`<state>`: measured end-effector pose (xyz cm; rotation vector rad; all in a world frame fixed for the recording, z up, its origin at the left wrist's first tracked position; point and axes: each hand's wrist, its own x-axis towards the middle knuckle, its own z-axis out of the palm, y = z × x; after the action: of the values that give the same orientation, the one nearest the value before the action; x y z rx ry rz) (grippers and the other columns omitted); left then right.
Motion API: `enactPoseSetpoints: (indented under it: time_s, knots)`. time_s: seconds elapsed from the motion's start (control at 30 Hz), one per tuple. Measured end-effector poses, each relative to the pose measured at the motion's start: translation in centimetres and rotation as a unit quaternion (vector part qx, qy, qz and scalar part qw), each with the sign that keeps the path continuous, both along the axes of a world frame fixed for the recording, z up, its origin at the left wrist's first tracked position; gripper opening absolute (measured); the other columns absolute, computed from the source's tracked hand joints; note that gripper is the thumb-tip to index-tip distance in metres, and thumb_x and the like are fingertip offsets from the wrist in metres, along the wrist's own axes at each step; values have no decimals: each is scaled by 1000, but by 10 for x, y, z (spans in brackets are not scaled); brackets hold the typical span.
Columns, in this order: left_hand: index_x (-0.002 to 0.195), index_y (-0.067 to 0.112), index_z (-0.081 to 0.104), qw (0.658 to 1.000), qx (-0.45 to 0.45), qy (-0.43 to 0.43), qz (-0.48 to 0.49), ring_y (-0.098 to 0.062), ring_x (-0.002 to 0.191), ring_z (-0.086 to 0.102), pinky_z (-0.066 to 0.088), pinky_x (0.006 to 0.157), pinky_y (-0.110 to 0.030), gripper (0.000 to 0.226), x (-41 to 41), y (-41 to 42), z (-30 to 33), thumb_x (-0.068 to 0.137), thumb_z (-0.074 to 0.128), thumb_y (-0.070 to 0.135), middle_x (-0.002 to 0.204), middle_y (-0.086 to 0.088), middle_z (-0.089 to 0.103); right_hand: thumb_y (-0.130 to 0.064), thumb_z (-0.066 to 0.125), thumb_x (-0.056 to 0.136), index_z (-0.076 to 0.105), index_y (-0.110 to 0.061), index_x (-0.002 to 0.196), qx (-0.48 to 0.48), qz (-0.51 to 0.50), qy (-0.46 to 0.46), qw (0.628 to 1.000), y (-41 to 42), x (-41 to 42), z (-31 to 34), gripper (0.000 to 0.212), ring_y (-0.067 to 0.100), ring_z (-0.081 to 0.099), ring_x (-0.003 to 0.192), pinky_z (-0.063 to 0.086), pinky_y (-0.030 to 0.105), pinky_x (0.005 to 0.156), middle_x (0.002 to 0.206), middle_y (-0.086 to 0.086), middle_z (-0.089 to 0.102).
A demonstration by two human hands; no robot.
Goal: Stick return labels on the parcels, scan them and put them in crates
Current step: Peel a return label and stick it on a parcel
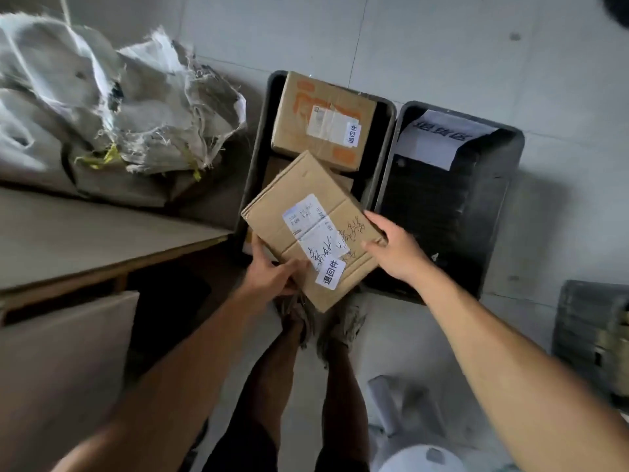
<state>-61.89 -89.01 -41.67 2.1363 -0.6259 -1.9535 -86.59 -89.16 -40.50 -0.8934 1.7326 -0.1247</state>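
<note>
My hands, left point(272, 275) and right point(394, 248), each grip an edge of the labelled parcel point(306, 229), holding it tilted over the left crate point(258, 137), I judge to lower it beside the boxed parcel point(323, 120) inside.

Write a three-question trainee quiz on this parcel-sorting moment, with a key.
1. True or false: the held parcel already carries a small white return label.
2. Which crate holds the orange-printed box: the left crate or the right crate?
3. Which grips the held parcel? A) left hand only B) right hand only C) both

Key: 1 true; 2 left crate; 3 C.
</note>
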Motion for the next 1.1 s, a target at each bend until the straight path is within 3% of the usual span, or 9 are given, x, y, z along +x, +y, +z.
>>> enactPoseSetpoints:
  time_s: [0.07, 0.17, 0.27, 0.4, 0.5, 0.6, 0.77, 0.9, 1.1]
  knots:
    - [152, 38, 20, 999, 7, -2, 35, -33, 113, 63, 63, 63, -41, 96, -12, -14, -51, 84, 76, 0, 138, -8, 50, -11, 65, 94, 50, -29, 147, -43, 45, 34, 997, -34, -5, -53, 58, 14, 39, 133, 28, 14, 107, 152, -1, 35]
    - [134, 22, 32, 995, 28, -42, 87, -35, 108, 67, 64, 67, -39, 75, -30, -17, -115, 80, 71, -13, 132, -15, 52, -15, 69, 89, 59, -32, 134, -53, 37, 90, 994, -61, -7, -116, 49, 14, 22, 127, 23, 18, 107, 149, 2, 18]
    - [132, 18, 32, 987, 65, -13, 144, -36, 92, 73, 63, 75, -43, 71, -42, -12, -151, 83, 73, -10, 118, -26, 61, -14, 70, 89, 53, -32, 140, -58, -51, 108, 991, -57, -7, -161, 56, 21, 35, 131, 35, 30, 115, 141, 3, 28]
    - [151, 30, 20, 986, 42, -40, 154, -31, 87, 74, 63, 79, -44, 89, -32, -26, -159, 87, 80, 20, 123, -14, 62, -28, 69, 94, 28, -29, 156, 38, -184, 75, 979, -51, 5, -188, 75, 19, 49, 132, 40, 29, 103, 145, 4, 48]
    - [157, 38, 4, 982, -8, -95, 166, -29, 87, 73, 63, 78, -44, 105, -8, -50, -159, 87, 80, 20, 123, -9, 58, -45, 65, 90, 42, -25, 151, 98, -210, 33, 972, -44, 22, -193, 68, 19, 59, 116, 45, 29, 100, 125, -1, 62]
    - [159, 41, 4, 982, -12, -101, 159, -26, 87, 74, 64, 75, -40, 107, 11, -72, -161, 88, 78, 16, 118, -5, 57, -66, 56, 68, 59, -33, 135, 87, -260, -24, 961, -39, 26, -218, 75, 22, 66, 110, 55, 47, 97, 123, -3, 68]
    - [159, 40, 6, 983, 9, -115, 145, -21, 76, 76, 64, 72, -40, 116, 19, -91, -168, 80, 85, 10, 133, -2, 47, -85, 65, 56, 46, -33, 148, 76, -218, -30, 972, -49, 35, -209, 107, 16, 60, 123, 53, 44, 102, 139, -7, 61]
    - [144, 30, 26, 990, 15, -89, 113, -27, 79, 77, 64, 69, -37, 88, 25, -95, -170, 82, 83, 7, 126, -12, 55, -79, 60, 61, 49, -37, 145, 67, -182, -19, 981, -47, 27, -223, 94, 15, 61, 122, 52, 43, 104, 138, -10, 62]
    - [122, 27, 28, 994, -10, -82, 69, -30, 81, 77, 64, 74, -43, 68, 23, -81, -167, 84, 81, 8, 115, -17, 60, -37, 56, 99, 59, -33, 133, 31, -191, 7, 981, -49, 27, -201, 35, 13, 66, 106, 55, 37, 96, 120, -9, 69]
